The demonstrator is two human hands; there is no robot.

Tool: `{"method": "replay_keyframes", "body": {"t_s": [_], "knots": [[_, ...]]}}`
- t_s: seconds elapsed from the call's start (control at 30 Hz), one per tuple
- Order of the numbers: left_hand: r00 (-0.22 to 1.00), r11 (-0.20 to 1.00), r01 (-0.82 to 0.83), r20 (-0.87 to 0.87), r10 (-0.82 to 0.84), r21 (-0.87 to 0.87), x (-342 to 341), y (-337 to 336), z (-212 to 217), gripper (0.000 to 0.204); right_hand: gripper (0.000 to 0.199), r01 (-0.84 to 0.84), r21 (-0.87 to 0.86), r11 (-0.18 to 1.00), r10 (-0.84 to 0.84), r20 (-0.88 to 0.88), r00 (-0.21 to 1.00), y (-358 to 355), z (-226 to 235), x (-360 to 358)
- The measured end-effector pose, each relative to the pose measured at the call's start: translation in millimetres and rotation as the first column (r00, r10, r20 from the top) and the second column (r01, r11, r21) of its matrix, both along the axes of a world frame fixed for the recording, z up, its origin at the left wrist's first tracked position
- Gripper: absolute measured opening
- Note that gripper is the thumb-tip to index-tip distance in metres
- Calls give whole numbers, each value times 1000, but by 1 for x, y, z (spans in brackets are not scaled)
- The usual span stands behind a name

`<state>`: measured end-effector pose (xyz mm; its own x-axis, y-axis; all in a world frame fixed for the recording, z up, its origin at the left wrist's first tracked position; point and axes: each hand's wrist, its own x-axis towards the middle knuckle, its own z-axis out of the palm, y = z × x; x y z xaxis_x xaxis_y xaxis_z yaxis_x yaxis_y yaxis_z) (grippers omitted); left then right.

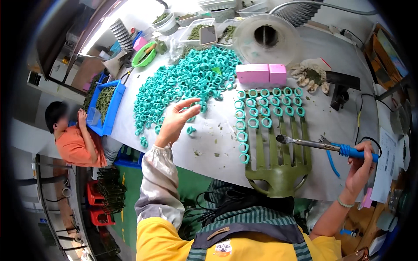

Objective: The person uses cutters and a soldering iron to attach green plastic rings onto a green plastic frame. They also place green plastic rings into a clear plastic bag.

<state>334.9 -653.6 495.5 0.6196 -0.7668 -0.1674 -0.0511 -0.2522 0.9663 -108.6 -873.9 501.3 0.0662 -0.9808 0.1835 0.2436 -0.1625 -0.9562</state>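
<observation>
My left hand [176, 119] is raised at the right edge of a large pile of teal rings [183, 78]. Its thumb and forefinger curve around a teal ring [203, 105] at their tips. At the right, my right hand [362, 167] is wrapped round the blue handle of a soldering iron [348, 150]. The iron's metal shaft points left, and its dark, blunt tip hangs over an olive-green pronged rack [278, 172]. Rows of teal rings [264, 111] sit at the rack's far end, with a column of rings [242, 137] down its left side.
Pink blocks [253, 74] stand behind the rack. Beyond are a clear round cover [244, 45], a glove [311, 74] and a black stand [341, 89]. Blue pliers [333, 161] lie beneath the iron. A co-worker in orange [80, 145] sits at the left by a blue tray [104, 126].
</observation>
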Motion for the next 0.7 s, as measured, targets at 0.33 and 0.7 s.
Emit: {"method": "replay_keyframes", "body": {"t_s": [0.33,0.7], "knots": [[742,871,490,513,-432,25,-139,-80,5,28,19,13,-15,1000,-12,24,1000,-9,-5,-8],[470,866,478,791,-392,145,-147,-119,-31,32,23,-57,40,998,54,66,996,-10,-29,23]]}}
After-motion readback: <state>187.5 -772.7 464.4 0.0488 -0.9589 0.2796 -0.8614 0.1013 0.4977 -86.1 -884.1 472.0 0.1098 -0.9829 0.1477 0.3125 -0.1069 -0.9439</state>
